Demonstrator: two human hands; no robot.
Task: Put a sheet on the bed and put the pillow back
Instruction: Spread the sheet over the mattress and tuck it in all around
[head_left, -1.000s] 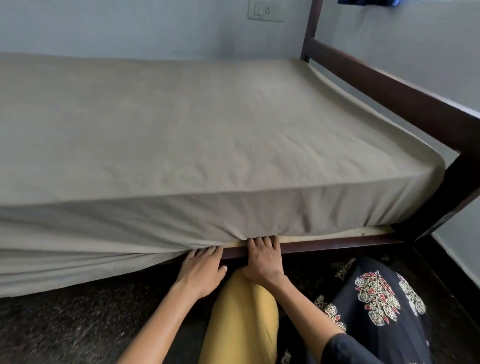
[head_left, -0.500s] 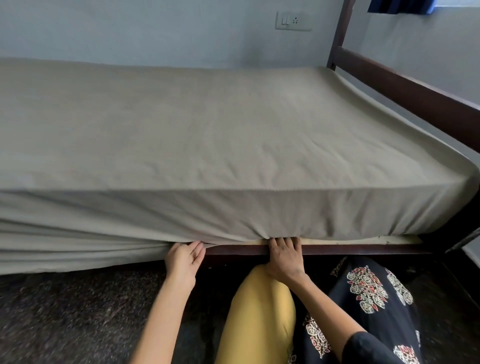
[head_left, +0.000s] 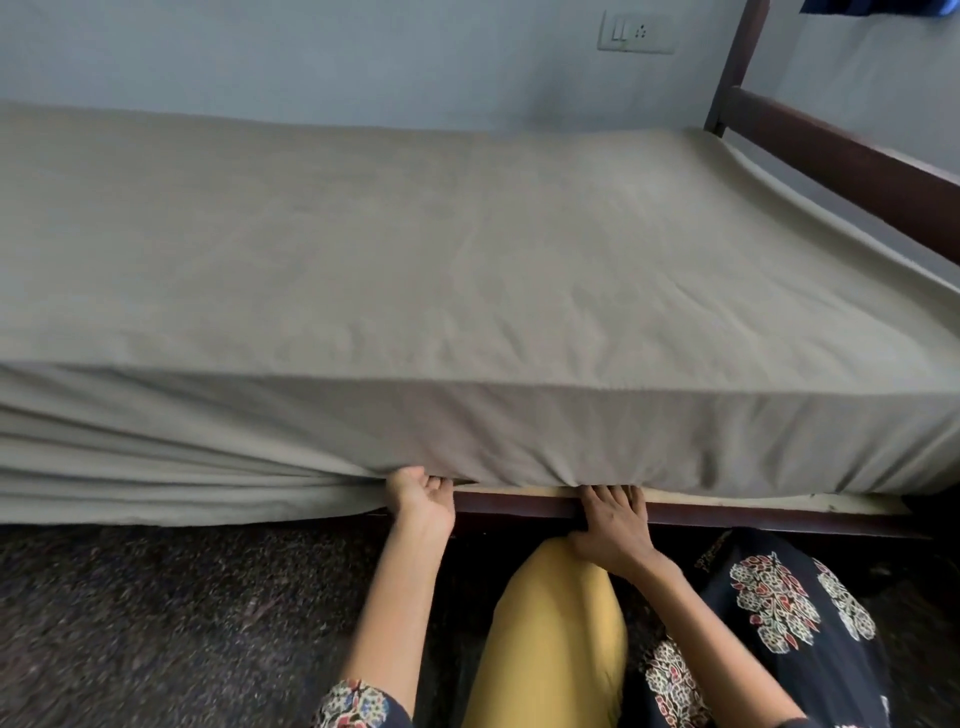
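At the bed rail (head_left: 727, 515), the left hand (head_left: 422, 500) grips the sheet (head_left: 467, 260); the right hand (head_left: 614, 526), fingers straight, tucks it.

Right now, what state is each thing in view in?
sheet: spread over the bed, tucked at right, hanging loose at left.
left hand: grips the sheet's loose edge.
right hand: straight fingers push the sheet under.
pillow: not in view.

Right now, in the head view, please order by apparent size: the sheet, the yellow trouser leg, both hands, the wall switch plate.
1. sheet
2. yellow trouser leg
3. left hand and right hand, alike, unranked
4. wall switch plate, smallest, but farthest, so unsure
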